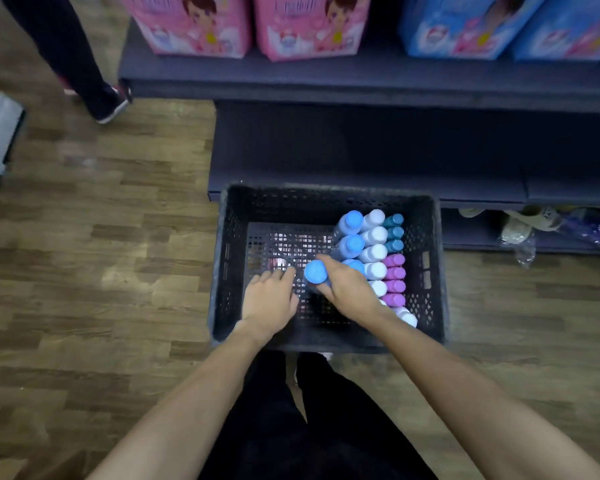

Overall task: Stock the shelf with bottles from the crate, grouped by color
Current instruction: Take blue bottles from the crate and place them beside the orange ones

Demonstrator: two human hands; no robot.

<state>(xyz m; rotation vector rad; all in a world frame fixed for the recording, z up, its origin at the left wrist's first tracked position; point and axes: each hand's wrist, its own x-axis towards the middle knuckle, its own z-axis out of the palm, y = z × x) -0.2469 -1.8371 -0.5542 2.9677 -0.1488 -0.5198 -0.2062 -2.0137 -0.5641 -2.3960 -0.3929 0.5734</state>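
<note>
A black perforated crate [222,258] stands on the floor in front of a dark shelf [361,147]. Along its right side stand bottles in rows: light-blue caps [352,220], white caps [374,252], teal caps [394,233] and pink caps [394,273]. My right hand [347,289] grips one light-blue-capped bottle [315,271] near the crate's middle. My left hand [271,296] reaches into the crate's bare left half, its fingers relaxed and holding nothing, just left of that bottle.
The upper shelf board [326,77] carries pink packs [194,26] and blue packs [465,26]. Another person's leg and shoe [108,102] stand at the upper left. Bagged items [520,230] lie in a low compartment at the right. The floor is wood-patterned.
</note>
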